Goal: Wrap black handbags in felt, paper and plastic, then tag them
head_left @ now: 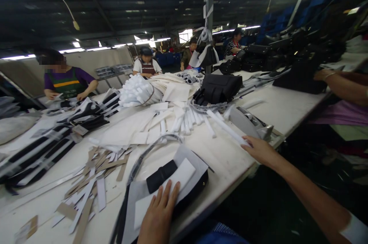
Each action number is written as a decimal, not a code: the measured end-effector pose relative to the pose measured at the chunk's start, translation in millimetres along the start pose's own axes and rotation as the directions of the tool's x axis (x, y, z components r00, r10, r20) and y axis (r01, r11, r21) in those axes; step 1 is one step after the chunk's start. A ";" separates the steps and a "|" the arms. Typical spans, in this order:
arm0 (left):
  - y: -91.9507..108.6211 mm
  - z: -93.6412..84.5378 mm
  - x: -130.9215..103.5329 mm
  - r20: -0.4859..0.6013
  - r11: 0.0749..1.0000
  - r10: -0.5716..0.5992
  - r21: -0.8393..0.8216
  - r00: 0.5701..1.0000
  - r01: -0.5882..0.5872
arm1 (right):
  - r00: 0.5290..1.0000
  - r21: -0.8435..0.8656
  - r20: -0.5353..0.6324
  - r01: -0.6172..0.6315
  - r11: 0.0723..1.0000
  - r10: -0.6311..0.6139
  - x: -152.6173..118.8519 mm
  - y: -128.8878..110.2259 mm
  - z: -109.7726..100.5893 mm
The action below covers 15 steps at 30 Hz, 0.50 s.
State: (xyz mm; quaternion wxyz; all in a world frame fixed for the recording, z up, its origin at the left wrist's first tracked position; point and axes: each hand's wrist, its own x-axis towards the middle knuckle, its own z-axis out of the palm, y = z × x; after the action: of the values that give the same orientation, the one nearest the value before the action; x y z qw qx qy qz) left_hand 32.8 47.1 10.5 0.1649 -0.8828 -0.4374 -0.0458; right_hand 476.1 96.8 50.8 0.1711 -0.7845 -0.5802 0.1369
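Observation:
My left hand (161, 207) lies flat with fingers stretched out on a white foam strip (184, 173). Under that strip is a pale grey sheet (198, 159), which rests on a black handbag (198, 185) near the table's front edge. A black strap piece (161, 176) lies beside the foam, and a plastic-wrapped handle (140, 159) curves out behind the bag. Off to the right, my right hand (260, 150) pinches the near end of a long white foam stick (225, 127). The stick's far end reaches toward a pile of similar sticks (186, 121).
A grey tape dispenser (250, 121) stands just beyond my right hand. Cardboard strips (94, 175) lie scattered at left, near striped black-and-white pieces (48, 144). Behind are a foam bundle (136, 90) and another black bag (218, 86). Co-workers sit around the table (224, 163).

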 end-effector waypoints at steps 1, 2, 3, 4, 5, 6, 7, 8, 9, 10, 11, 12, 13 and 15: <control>-1.4 -4.0 2.5 0.034 0.999 -0.008 -0.036 0.999 0.010 | 1.000 0.040 -0.017 0.026 0.999 -0.025 -13.3 6.9 -7.6; -2.6 -8.9 5.3 0.073 0.997 -0.015 -0.075 0.997 0.021 | 0.996 0.089 -0.038 0.083 0.993 -0.080 -26.9 11.2 -13.4; -3.8 -14.7 8.4 0.112 0.993 -0.024 -0.115 0.993 0.037 | 0.985 0.141 -0.053 0.167 0.976 -0.161 -40.1 12.3 -17.0; -5.1 -21.1 11.8 0.163 0.986 -0.028 -0.155 0.986 0.053 | 0.964 0.187 -0.057 0.266 0.946 -0.260 -52.5 10.2 -18.1; -6.7 -27.6 15.5 0.204 0.979 -0.032 -0.189 0.978 0.072 | 0.930 0.221 -0.045 0.366 0.904 -0.365 -63.8 4.8 -16.6; -8.4 -33.9 19.3 0.236 0.970 -0.038 -0.224 0.971 0.092 | 0.885 0.238 -0.017 0.455 0.858 -0.464 -73.8 -3.5 -12.4; -10.1 -39.8 23.0 0.270 0.960 -0.027 -0.260 0.962 0.100 | 0.834 0.246 0.016 0.531 0.811 -0.551 -82.5 -13.9 -5.9; -11.8 -44.9 26.4 0.297 0.952 -0.027 -0.284 0.954 0.115 | 0.781 0.244 0.038 0.598 0.763 -0.624 -90.1 -25.9 2.6; -13.3 -49.3 29.4 0.316 0.944 -0.024 -0.304 0.948 0.125 | 0.730 0.232 0.042 0.657 0.717 -0.683 -96.5 -38.7 12.7; -14.4 -52.9 31.8 0.329 0.939 -0.021 -0.318 0.944 0.131 | 0.683 0.211 0.023 0.711 0.671 -0.730 -101.9 -51.7 23.8; -15.2 -55.7 33.6 0.337 0.935 -0.019 -0.327 0.941 0.136 | 0.643 0.184 -0.014 0.755 0.630 -0.766 -106.3 -64.5 35.4; -15.7 -57.8 34.8 0.340 0.933 -0.015 -0.334 0.940 0.136 | 0.611 0.151 -0.067 0.788 0.597 -0.789 -109.7 -76.7 47.0; -15.9 -59.2 35.4 0.342 0.931 -0.011 -0.340 0.940 0.134 | 0.583 0.116 -0.130 0.813 0.571 -0.802 -112.3 -88.2 58.4; -15.9 -59.8 34.9 0.347 0.931 -0.011 -0.339 0.938 0.136 | 0.533 0.052 -0.259 0.840 0.540 -0.806 -114.9 -108.3 79.3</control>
State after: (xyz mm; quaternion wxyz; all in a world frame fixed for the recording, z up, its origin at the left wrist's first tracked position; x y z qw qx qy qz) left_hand 45.4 62.7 78.7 -0.0784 -0.8754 -0.4766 0.0219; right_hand 316.5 24.5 27.2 0.3399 -0.4091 -0.8468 0.0077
